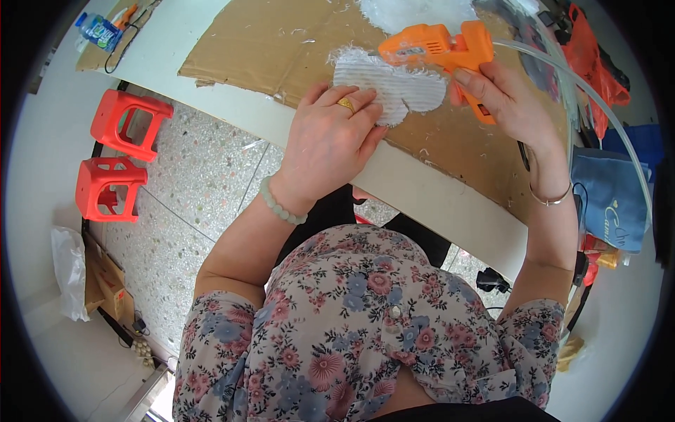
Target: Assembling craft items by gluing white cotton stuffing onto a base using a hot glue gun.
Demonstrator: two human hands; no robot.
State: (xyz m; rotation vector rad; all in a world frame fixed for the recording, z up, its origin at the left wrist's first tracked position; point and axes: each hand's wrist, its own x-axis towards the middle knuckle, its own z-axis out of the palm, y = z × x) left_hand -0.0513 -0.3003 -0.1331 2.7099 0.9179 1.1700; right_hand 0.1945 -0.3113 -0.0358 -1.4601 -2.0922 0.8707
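Head view. Item: white ribbed fabric piece (394,86), lying on the cardboard sheet (281,42), long axis running nine to three o'clock. Your left hand (329,141) rests flat on its nine-o'clock end, fingers spread and pressing, nothing gripped. Your right hand (500,98), at three o'clock, is closed around the orange glue gun (439,48), nozzle over the fabric's twelve-o'clock edge.

You see bright, even daylight with soft, faint shadows; the pale tabletop (422,190) washes out slightly. Focus is sharp centrally; fisheye bending and dark vignetting mark the rim.
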